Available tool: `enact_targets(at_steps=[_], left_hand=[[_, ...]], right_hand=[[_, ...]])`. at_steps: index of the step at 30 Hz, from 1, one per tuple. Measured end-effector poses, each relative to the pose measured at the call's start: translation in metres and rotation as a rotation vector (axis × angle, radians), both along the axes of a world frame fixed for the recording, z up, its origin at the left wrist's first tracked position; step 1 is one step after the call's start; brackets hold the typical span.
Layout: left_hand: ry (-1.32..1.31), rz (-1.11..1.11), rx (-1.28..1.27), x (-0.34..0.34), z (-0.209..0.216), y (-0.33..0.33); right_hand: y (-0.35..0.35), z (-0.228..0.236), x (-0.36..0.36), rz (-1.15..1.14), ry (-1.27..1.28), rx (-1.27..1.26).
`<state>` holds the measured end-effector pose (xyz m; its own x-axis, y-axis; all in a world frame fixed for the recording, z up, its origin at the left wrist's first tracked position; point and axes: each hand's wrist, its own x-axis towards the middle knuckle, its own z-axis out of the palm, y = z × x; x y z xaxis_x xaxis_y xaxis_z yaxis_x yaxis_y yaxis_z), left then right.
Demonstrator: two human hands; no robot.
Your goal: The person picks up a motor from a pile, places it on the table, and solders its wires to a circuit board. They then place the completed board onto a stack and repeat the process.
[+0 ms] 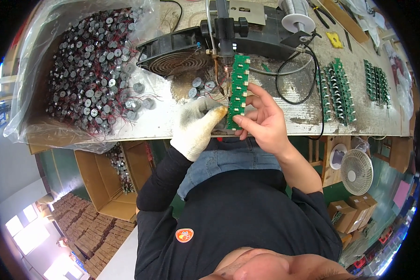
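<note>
My bare right hand [267,122] grips a long green circuit board panel [239,88] by its near part, thumb on top and fingers behind its right edge. Small white connectors run along the panel, which points away from me, its far end close to the soldering stand [224,29]. At the panel's left edge is my left hand [195,125] in a white glove with stained fingertips, its fingers curled and closed. What those fingers hold, if anything, is hidden. A copper-coloured soldering tip [217,77] stands just left of the panel. Several small round motors [197,83] lie beyond the glove.
A plastic-lined box [37,125] full of round motors with red wires stands left. Behind my hands are a black round fan [177,59], a solder wire spool [297,23] and a looped black cable [279,81]. Stacked green boards [339,93] stand on the right.
</note>
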<state>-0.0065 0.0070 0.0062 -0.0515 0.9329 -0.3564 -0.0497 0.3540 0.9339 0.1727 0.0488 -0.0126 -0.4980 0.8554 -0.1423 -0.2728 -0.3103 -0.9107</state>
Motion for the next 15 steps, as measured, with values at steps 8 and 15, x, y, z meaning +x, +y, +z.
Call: enact_targets(at_steps=[8, 15], left_hand=[[0.122, 0.186, 0.105, 0.013, -0.015, -0.008], [0.19, 0.227, 0.16, 0.012, -0.014, -0.004]], right_hand=[[-0.003, 0.001, 0.0, 0.0, -0.027, 0.003], [-0.004, 0.0, -0.002, -0.017, -0.013, 0.018]])
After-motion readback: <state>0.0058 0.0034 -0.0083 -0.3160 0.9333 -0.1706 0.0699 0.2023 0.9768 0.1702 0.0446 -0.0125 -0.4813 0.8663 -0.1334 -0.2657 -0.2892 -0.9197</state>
